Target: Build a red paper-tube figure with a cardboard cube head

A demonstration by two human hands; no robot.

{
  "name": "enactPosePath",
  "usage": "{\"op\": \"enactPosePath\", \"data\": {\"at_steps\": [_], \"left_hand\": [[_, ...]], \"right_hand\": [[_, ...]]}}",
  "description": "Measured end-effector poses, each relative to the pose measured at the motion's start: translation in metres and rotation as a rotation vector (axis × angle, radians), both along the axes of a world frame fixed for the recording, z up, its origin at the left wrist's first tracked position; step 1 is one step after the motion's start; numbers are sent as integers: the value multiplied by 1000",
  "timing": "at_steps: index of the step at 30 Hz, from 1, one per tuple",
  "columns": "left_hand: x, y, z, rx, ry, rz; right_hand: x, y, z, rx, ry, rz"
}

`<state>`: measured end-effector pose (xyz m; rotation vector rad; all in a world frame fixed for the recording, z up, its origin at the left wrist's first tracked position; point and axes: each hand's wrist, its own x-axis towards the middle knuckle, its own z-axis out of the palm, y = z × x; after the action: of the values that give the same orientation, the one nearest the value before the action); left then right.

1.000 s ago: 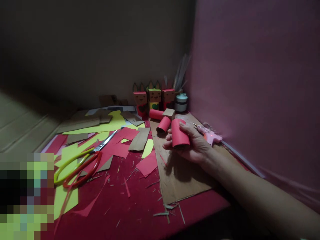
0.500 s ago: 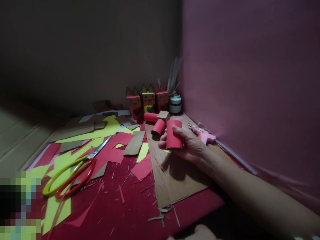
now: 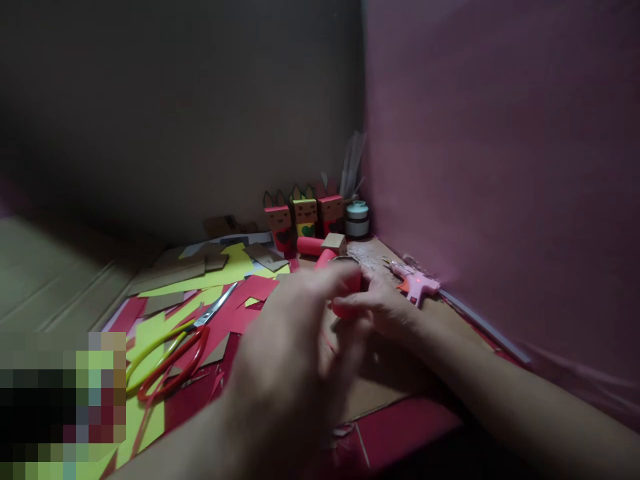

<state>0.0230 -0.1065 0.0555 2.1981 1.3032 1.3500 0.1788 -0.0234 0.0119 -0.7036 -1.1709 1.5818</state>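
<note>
A short red paper-covered tube (image 3: 354, 287) is in my right hand (image 3: 387, 303), with the thumb and fingers closed around it above the cardboard sheet. My left hand (image 3: 287, 333), smeared by motion, is raised in front of the tube and hides much of it. Its upper fingers reach the tube's top rim; I cannot tell whether they grip it. Just behind the hands lie another red tube (image 3: 325, 258), mostly covered, and a red tube (image 3: 310, 246) joined to a small cardboard box (image 3: 335, 243).
Scissors (image 3: 200, 327) with yellow and red handles lie on paper scraps (image 3: 255, 287) at left. A pink glue gun (image 3: 417, 283) rests right of the cardboard sheet (image 3: 390, 390). Several box-headed figures (image 3: 305, 213) and a pale jar (image 3: 357, 220) stand at the back wall.
My left hand has come up from the bottom edge to the red tube. The right hand still holds the tube. The view has shifted slightly, so the scene sits lower and further right.
</note>
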Motion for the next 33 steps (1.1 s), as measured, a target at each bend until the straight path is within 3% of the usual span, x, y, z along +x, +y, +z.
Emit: {"op": "enactPosePath", "data": {"at_steps": [3,7,9,11,13,16,17,23,28,33], "left_hand": [[-20,30,15,-156,-63,43],[-29,41,7,-595,-319,-175],[-31,40,1,-660,-461,-178],[-39,39,-3,-670,-526,-154],[-50,40,-5,-658,-521,-77],[-67,45,-10,-638,-517,49],[-71,47,-13,-641,-540,62],[-86,59,-24,-637,-599,122],[-90,68,-31,-529,-619,135],[-87,66,-34,-605,-611,108]], "right_hand": [[-9,-5,9,117,-63,69],[-26,-16,24,392,-156,194],[-29,-14,29,458,-224,305],[-25,-2,33,395,-281,381],[-19,22,37,233,-320,202],[-14,67,43,24,-549,-471],[-14,82,45,-26,-609,-550],[-32,135,38,-184,-800,-606],[-36,146,28,-237,-848,-515],[-34,152,22,-203,-789,-532]]}}
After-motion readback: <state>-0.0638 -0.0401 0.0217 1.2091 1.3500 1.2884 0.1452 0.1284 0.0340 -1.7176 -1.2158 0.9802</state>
